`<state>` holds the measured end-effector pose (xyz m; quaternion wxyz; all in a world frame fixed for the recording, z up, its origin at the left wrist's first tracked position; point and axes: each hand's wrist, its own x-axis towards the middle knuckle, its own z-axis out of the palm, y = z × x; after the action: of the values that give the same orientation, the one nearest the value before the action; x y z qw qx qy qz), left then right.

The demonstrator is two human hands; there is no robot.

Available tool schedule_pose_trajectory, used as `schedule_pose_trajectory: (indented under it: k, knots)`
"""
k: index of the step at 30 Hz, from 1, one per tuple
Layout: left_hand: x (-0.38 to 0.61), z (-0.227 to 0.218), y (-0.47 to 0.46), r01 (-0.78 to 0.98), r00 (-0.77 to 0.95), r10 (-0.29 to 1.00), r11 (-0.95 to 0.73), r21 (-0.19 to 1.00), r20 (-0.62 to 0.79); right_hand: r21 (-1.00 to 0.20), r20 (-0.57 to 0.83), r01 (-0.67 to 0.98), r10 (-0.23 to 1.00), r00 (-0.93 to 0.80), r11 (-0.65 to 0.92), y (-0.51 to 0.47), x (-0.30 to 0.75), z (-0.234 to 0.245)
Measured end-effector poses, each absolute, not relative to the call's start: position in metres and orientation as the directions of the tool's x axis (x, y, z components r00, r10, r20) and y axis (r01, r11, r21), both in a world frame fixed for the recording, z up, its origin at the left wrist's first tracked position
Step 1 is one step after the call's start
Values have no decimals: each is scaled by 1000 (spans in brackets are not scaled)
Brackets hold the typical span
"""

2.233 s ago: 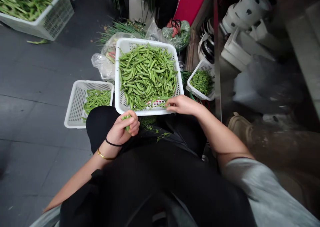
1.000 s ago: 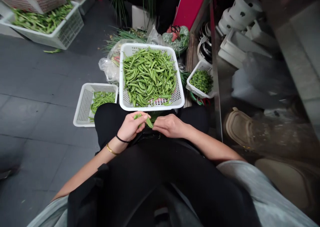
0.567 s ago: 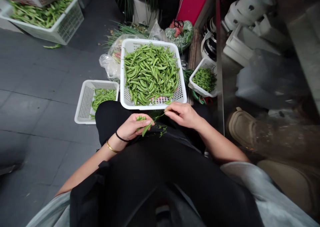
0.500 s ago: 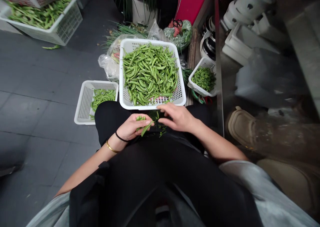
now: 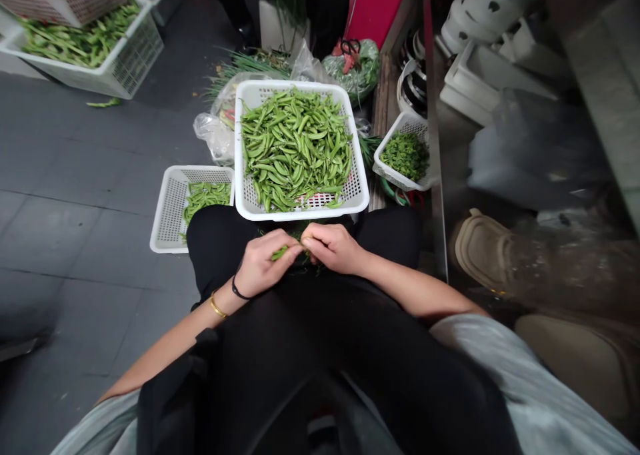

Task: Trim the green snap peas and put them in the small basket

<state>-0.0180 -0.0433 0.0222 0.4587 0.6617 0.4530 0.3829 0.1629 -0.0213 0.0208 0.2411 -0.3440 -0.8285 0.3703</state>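
Observation:
My left hand (image 5: 267,261) is closed around green pea pods (image 5: 280,252), which show only in part between thumb and fingers. Its fingertips meet those of my right hand (image 5: 333,247), pinched together over my lap; whatever they grip is hidden. Just beyond both hands sits a large white basket (image 5: 240,175) heaped with pea pods (image 5: 297,145). Lower and to its left, a smaller white basket (image 5: 167,208) holds more pods (image 5: 206,198), partly hidden by my knee. Small green scraps lie on the dark cloth under my hands.
A white crate (image 5: 133,58) of long green pods stands far left under another basket. On the right, a small basket (image 5: 395,175) holds leafy greens, beside a metal edge (image 5: 439,208) and shelved containers. Plastic bags and scallions lie behind the large basket. A person's dark legs show behind.
My right hand has moved left and its spread fingers have closed, meeting my left fingertips. My left hand has turned, covering most of the pods it holds. The view has shifted slightly.

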Motion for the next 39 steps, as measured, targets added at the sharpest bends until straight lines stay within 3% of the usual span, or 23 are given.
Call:
schedule_pose_trajectory:
  k: [2,5,7,9,11,15,17,21,26,31,35,39]
  knots:
    - [-19,20,-42,107,70,994,-94,990,87,-840,149,364,816,-559,403,-24,161,20]
    - [-31,15,-28,-264,-194,981,-31,964,-22,-842,93,381,800,-593,381,-22,175,20]
    - [-44,12,-16,-465,-202,974,-2,885,-104,-800,-25,446,720,-693,402,-12,194,23]
    - [-54,8,-7,-576,-80,980,105,811,-184,-715,-181,545,637,-749,438,7,213,27]
    - [-58,4,-4,-604,72,963,248,757,-258,-566,-313,674,633,-708,474,32,223,27]
    - [-47,-4,-9,-597,302,902,431,677,-308,1,-439,886,796,-416,464,86,212,3]
    - [-42,-6,-11,-589,371,877,477,653,-306,112,-476,885,806,-351,452,106,199,-16]
    - [-42,-4,-14,-504,370,864,495,708,-340,118,-536,874,771,-344,472,128,187,-37]
    - [-34,-6,-14,-306,204,878,476,824,-432,79,-537,878,763,-361,472,111,192,-10]
    - [-13,-9,-15,-192,149,904,424,885,-400,-265,-266,812,770,-580,520,35,172,20]
    - [-12,-3,-21,-290,91,931,363,885,-353,-361,-17,703,750,-661,612,-6,163,25]
    - [-18,3,-30,-378,107,918,392,839,-381,-391,134,565,652,-746,727,-13,173,26]
